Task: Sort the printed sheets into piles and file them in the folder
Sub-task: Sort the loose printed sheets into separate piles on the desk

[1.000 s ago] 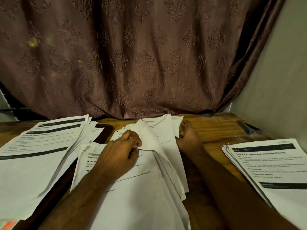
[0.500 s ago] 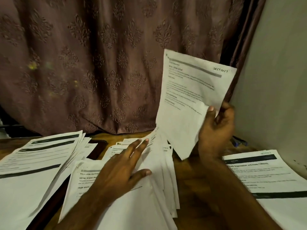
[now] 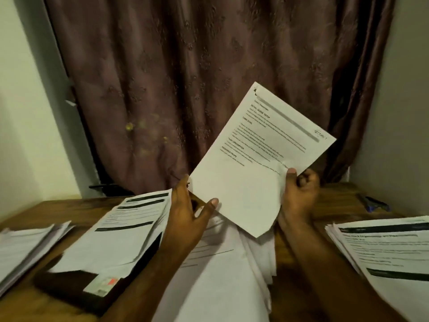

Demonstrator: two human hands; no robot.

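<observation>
One printed sheet point(image 3: 253, 163) is held up, tilted, above the middle of the wooden table point(image 3: 46, 210). My right hand point(image 3: 299, 196) grips its lower right edge, thumb on the front. My left hand point(image 3: 188, 212) pinches its lower left corner between thumb and fingers. Below lies a loose central heap of sheets point(image 3: 220, 275). A sorted pile point(image 3: 130, 231) rests on a dark folder point(image 3: 76, 287) to the left. Another pile point(image 3: 390, 254) lies at the right, and a third pile point(image 3: 25, 247) at the far left.
A brown patterned curtain point(image 3: 197, 77) hangs behind the table. A blue pen point(image 3: 376, 203) lies at the back right by the pale wall point(image 3: 408, 112). The folder carries a white label with a red mark point(image 3: 104, 284).
My left hand lifted off the central heap and took the sheet's lower left corner. The sheet tilted and came lower. The view swung left, showing a far-left pile.
</observation>
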